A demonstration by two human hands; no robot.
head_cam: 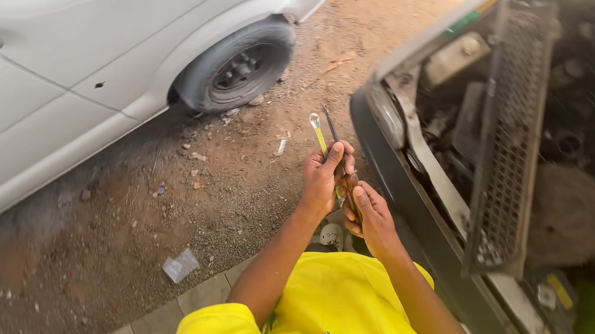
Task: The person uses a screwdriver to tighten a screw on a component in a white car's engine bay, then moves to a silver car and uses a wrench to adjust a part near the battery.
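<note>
Both hands meet near the centre of the view, just above a yellow shirt [361, 315] that fills the 6 o'clock edge. The left hand [322, 179] is wrapped around a spanner [317, 132] whose ring end sticks up toward 11 o'clock, and a thin dark rod-like tool [331, 123] runs alongside it; whether that rod is in the same grip or the other I cannot tell. The right hand [369, 218] is curled beside it, fingers touching the lower, brownish part of the tools, so both hands are closed on the bundle rather than spread. At 3 o'clock stands a car with its bonnet up, the engine bay [581, 158] exposed and a detached grille [510, 138] lying across it. At 9 to 11 o'clock a white car [75, 49] sits with its wheel [237, 68] on the reddish dirt ground [172, 194], which is scattered with small litter. Judging from this, the work looks early or paused: the tools are being sorted in hand, well apart from any bolt, and nothing in the bay is being touched, so the actual wrenching seems left to do.
</note>
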